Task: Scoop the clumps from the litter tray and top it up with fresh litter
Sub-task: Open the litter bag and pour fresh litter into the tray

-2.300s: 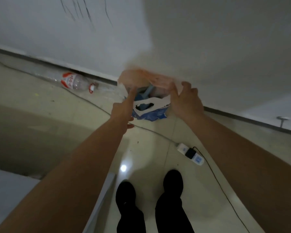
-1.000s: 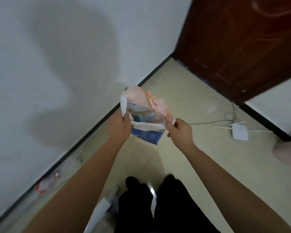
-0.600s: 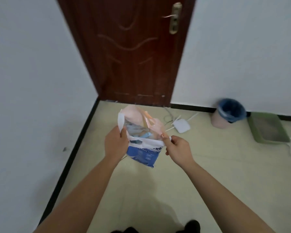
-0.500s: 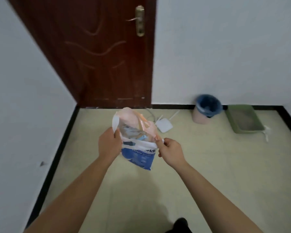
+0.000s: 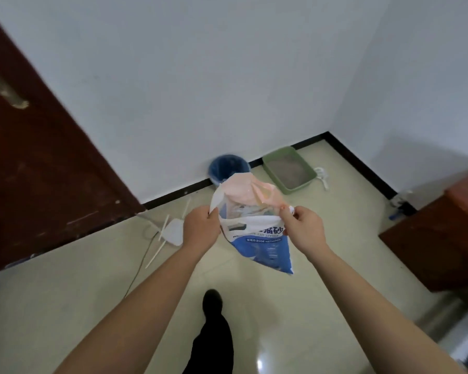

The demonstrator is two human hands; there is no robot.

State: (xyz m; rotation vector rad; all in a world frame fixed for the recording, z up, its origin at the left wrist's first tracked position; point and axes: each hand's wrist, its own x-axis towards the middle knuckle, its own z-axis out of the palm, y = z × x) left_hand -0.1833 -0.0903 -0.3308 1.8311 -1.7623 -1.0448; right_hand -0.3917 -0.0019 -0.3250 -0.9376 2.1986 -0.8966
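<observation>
A blue and white litter bag (image 5: pixel 260 242) hangs in front of me, its top held apart, with a pink plastic bag (image 5: pixel 247 193) bulging out of the opening. My left hand (image 5: pixel 200 229) grips the bag's left edge. At the right edge, my right hand (image 5: pixel 303 229) pinches the top. The green litter tray (image 5: pixel 310 174) sits on the floor against the far wall near the corner, with grey litter inside. What else lies inside the bag is hidden.
A bin with a blue liner (image 5: pixel 227 168) stands by the wall left of the tray. A white router (image 5: pixel 173 233) with cables lies near the dark wooden door (image 5: pixel 38 171). A brown cabinet (image 5: pixel 443 233) stands at the right. A white scoop-like object (image 5: pixel 322 176) lies beside the tray.
I have turned from the wall past the door toward the corner, and the tray and bin are now nearer and centred. Both hands keep hold of the bag.
</observation>
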